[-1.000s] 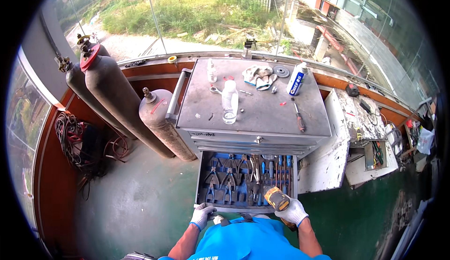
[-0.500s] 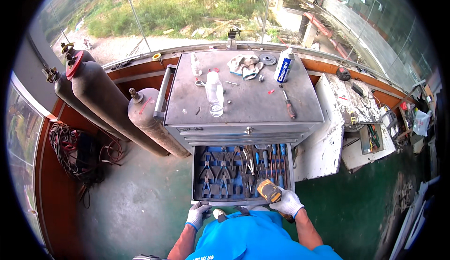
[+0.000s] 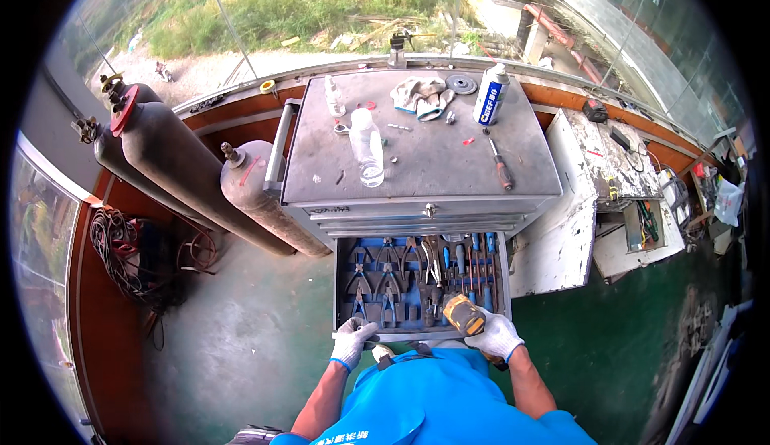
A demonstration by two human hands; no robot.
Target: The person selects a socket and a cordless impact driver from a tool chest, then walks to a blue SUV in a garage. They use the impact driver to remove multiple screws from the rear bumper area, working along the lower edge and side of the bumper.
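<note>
My right hand (image 3: 496, 337), in a white work glove, grips a yellow-and-black cordless drill (image 3: 463, 315) over the front right of an open drawer (image 3: 409, 335). My left hand (image 3: 350, 342), gloved in white with grey fingertips, is closed at the drawer's front left edge. Whatever lies between its fingers is too small to make out. Several pliers (image 3: 390, 285) lie in the drawer's blue-and-black insert, on the left and middle. Screwdrivers (image 3: 460, 260) with blue handles fill its right side.
On the grey tool cabinet (image 3: 321, 174) are a clear bottle (image 3: 366, 150), a spray can (image 3: 491, 96), work gloves (image 3: 421, 96) and a screwdriver (image 3: 499, 164). Gas cylinders (image 3: 172, 156) stand left, above coiled cables (image 3: 120, 252). A worn white cabinet (image 3: 561, 228) stands right.
My left hand has risen from just below the drawer to its front edge. My right hand still holds the drill over the drawer. The view has shifted slightly.
</note>
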